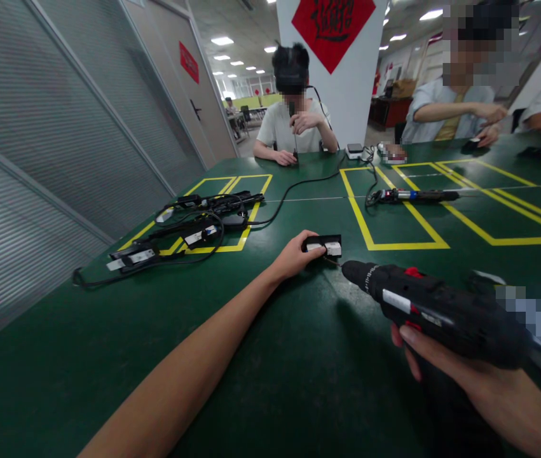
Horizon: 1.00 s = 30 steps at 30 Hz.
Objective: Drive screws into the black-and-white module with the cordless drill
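Observation:
My left hand [297, 254] grips a small black power adapter [333, 242] with a white label, holding it on the green table. In my right hand [461, 369] is a black cordless drill [423, 305] with red parts, its handle wrapped by my fingers. The thin bit of the drill points left and its tip is close to the front side of the adapter. From this angle I cannot tell whether the bit touches it.
A pile of black adapters and cables [198, 222] lies to the left on yellow-taped rectangles. A corded electric screwdriver [413, 195] rests at the right. Across the table [156, 356], a person [294, 121] handles a tool; another person [456, 114] works at the far right.

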### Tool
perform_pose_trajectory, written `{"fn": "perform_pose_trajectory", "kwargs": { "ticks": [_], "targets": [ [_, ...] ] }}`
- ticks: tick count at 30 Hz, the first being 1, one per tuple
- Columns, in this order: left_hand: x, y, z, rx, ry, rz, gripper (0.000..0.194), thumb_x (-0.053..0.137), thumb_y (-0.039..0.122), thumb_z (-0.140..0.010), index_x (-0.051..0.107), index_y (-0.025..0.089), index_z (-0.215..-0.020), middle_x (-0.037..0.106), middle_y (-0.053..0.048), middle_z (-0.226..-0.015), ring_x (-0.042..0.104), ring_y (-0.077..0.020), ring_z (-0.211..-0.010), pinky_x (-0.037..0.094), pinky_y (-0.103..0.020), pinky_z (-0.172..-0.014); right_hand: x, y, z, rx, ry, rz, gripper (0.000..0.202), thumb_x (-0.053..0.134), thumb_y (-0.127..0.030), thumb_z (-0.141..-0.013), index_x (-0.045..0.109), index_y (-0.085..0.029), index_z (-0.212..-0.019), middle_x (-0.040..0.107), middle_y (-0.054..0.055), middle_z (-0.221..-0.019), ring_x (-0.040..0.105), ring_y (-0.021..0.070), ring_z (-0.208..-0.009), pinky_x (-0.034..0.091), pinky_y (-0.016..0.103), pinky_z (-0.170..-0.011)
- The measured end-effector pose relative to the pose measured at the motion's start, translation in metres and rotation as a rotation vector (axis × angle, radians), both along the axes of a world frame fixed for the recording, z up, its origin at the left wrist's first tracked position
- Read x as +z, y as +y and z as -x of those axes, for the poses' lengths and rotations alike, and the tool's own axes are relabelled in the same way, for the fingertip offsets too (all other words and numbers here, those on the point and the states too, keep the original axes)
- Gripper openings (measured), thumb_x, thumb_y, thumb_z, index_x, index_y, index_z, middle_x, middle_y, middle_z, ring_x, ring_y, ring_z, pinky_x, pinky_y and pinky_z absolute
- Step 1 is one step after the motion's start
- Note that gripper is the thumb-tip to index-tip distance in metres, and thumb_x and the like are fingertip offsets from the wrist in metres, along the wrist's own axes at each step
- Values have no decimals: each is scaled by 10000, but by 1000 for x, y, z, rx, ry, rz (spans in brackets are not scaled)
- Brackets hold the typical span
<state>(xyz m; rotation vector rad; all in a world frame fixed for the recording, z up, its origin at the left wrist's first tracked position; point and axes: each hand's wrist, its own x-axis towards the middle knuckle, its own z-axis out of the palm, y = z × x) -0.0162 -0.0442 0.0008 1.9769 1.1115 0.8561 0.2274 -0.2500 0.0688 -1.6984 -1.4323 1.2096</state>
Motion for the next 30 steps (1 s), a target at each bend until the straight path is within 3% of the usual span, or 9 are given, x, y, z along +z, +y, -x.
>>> {"fn": "perform_pose_trajectory", "kwargs": {
  "ticks": [4, 13, 22, 30],
  "targets": [
    [-1, 0, -1, 8, -14, 8, 453, 597, 455, -757, 535, 172, -1104, 624, -56, -983, 594, -175, -838, 476, -301, -756, 2, 0, 0, 3, 12, -10, 359, 565, -582, -767, 727, -262, -765, 690, 6, -688, 654, 222, -728, 492, 320, -747],
    [-2, 0, 0, 3, -3, -7, 444, 587, 453, -766, 529, 179, -1110, 622, -52, -981, 594, -173, -842, 478, -302, -765, 7, -2, 4, -15, -18, -22, 378, 556, -593, -768, 711, -257, -692, 692, 4, -718, 644, 222, -773, 444, 347, -834],
    [-4, 1, 0, 13, -3, -6, 445, 593, 439, -761, 526, 172, -1111, 625, -54, -978, 599, -171, -835, 483, -304, -759, 4, -3, 4, -21, -27, -75, 374, 569, -593, -746, 708, -264, -637, 714, 24, -702, 671, 235, -728, 511, 346, -764],
    [-4, 1, 0, 10, 3, -7, 455, 589, 461, -764, 526, 179, -1115, 626, -51, -982, 602, -175, -832, 482, -307, -761, 12, -6, 12, -102, 34, 12, 396, 582, -622, -715, 716, -255, -647, 699, 23, -710, 635, 247, -770, 444, 385, -819]
  ]
}}
